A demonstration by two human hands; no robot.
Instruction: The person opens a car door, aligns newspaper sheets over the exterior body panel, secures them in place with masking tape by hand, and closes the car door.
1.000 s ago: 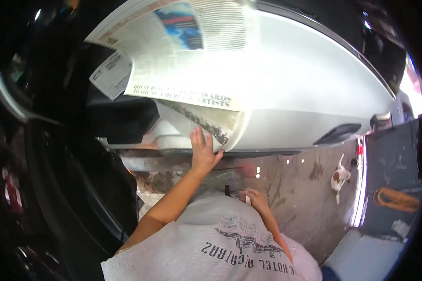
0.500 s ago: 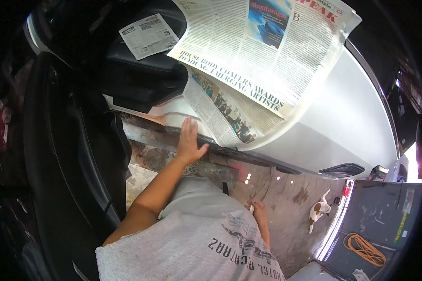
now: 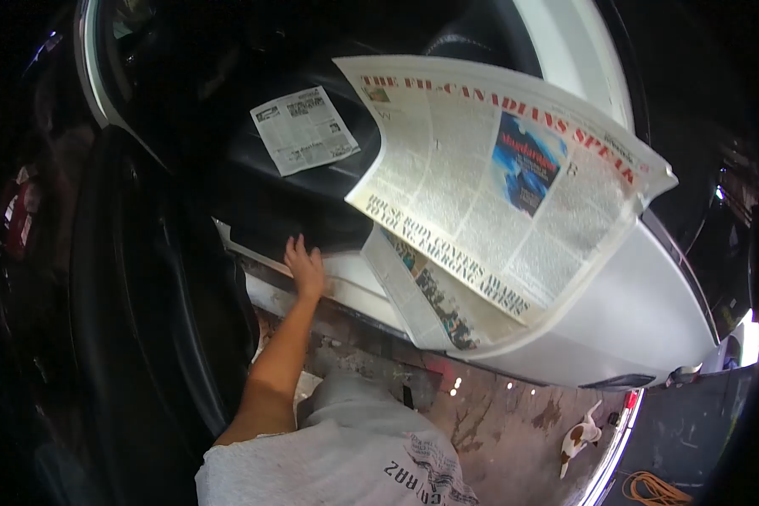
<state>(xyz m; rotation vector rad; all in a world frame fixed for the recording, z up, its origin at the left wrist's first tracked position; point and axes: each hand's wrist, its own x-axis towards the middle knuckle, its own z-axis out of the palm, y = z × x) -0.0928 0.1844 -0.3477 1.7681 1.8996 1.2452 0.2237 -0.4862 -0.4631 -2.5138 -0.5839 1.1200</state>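
My left hand (image 3: 305, 268) reaches over the car's door sill (image 3: 354, 277), fingers apart and holding nothing. It is close to the edge of the black seat (image 3: 304, 207); whether it touches the sill or seat I cannot tell. A large newspaper sheet (image 3: 455, 160) drapes over the white car body, its left part curving out across the door opening. Under its lower edge hangs another newspaper page (image 3: 430, 295) with a group photo. A smaller folded newspaper (image 3: 304, 131) lies on the seat. My right hand is out of view.
The open black-lined car door (image 3: 160, 320) stands at my left. The white rear body panel (image 3: 624, 312) is at the right. A white and brown dog (image 3: 580, 438) is on the concrete floor, near a coiled orange cord (image 3: 654, 487) at the lower right.
My left hand has moved left and inward along the sill toward the seat. My right hand has gone out of view. The camera has tilted up, showing more of the seat and newspaper.
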